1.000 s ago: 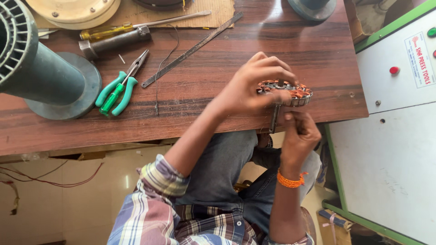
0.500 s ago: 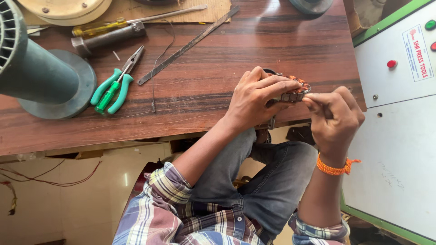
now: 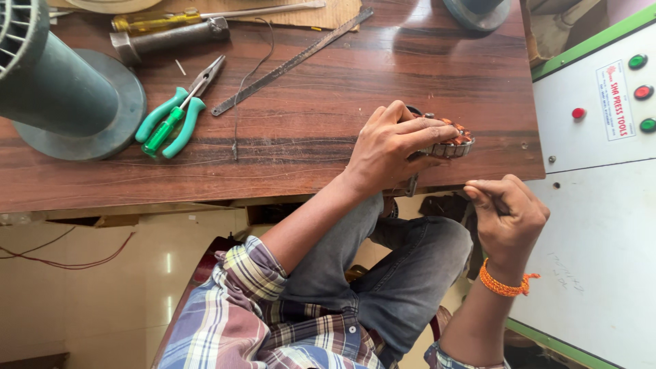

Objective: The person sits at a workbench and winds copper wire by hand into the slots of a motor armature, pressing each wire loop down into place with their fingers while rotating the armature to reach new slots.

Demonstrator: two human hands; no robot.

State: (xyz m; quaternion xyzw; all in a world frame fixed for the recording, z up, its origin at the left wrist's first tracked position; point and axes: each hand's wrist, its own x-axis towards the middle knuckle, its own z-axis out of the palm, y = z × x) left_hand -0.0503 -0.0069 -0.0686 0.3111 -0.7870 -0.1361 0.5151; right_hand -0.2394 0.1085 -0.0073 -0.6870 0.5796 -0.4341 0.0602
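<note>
My left hand [image 3: 389,147] grips a small round motor stator with copper windings [image 3: 452,141] and holds it down at the near edge of the wooden table [image 3: 307,130]. My right hand [image 3: 509,219], with an orange thread band at the wrist, is off the table below and right of the stator. Its thumb and fingers are pinched together. Whether a thin wire runs between them cannot be made out. A short metal piece [image 3: 412,184] hangs below the stator at the table edge.
Green-handled pliers [image 3: 171,117] lie left of centre beside a green cylinder on a round base [image 3: 61,96]. A hammer [image 3: 164,39], a yellow screwdriver [image 3: 147,20] and a long metal blade [image 3: 294,61] lie farther back. A white cabinet with coloured buttons [image 3: 601,137] stands at the right.
My right hand has drawn away from the stator, down and to the right, fingers still pinched. My left hand keeps its grip on the stator.
</note>
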